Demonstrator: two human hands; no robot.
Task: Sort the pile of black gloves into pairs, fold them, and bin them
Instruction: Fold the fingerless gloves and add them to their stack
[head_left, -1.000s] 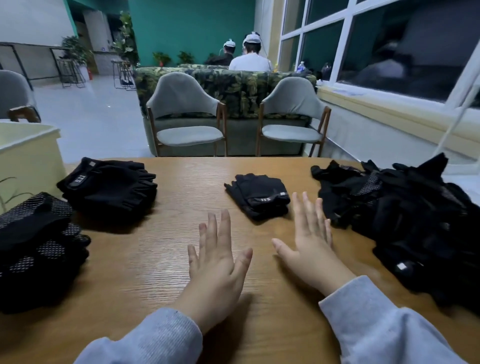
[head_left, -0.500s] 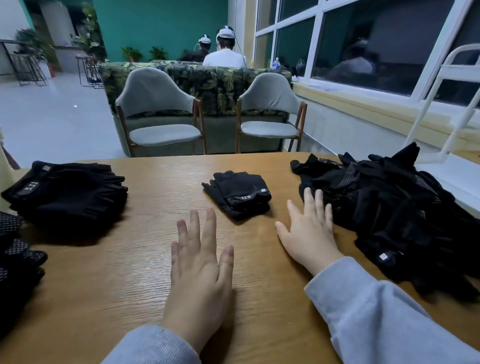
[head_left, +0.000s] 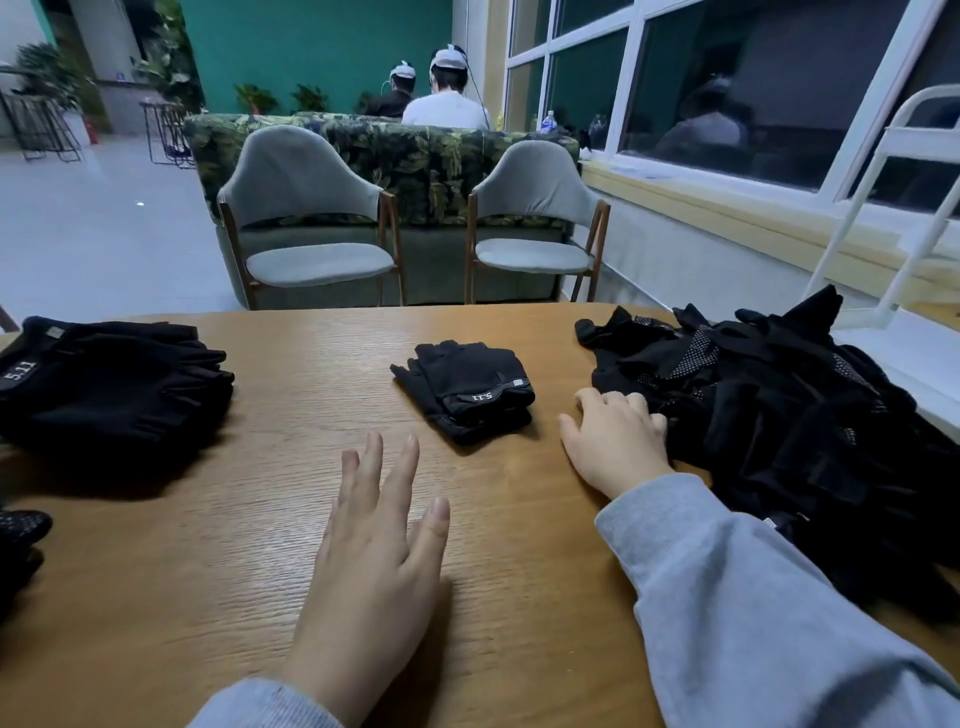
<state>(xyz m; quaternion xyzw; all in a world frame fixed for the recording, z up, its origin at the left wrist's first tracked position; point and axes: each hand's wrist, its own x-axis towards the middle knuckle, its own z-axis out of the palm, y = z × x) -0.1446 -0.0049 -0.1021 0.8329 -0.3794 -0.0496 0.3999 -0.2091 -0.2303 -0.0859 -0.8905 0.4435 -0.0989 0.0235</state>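
Observation:
A loose pile of black gloves covers the right side of the wooden table. My right hand lies at the pile's left edge, its fingers curled into the nearest glove and the fingertips hidden in the fabric. My left hand rests flat on the table near the front, fingers straight and spread, holding nothing. One folded pair of black gloves lies at the table's middle, just left of my right hand. A stack of folded gloves sits at the far left.
More dotted black gloves show at the left edge. Two grey chairs and a leaf-patterned sofa stand beyond the table. A white metal frame rises by the window at right. Two people sit far behind.
My right hand slid right to the pile's edge and its fingers curled into a glove. The view turned right, so the left stacks shifted toward the frame edge. The left hand stayed flat.

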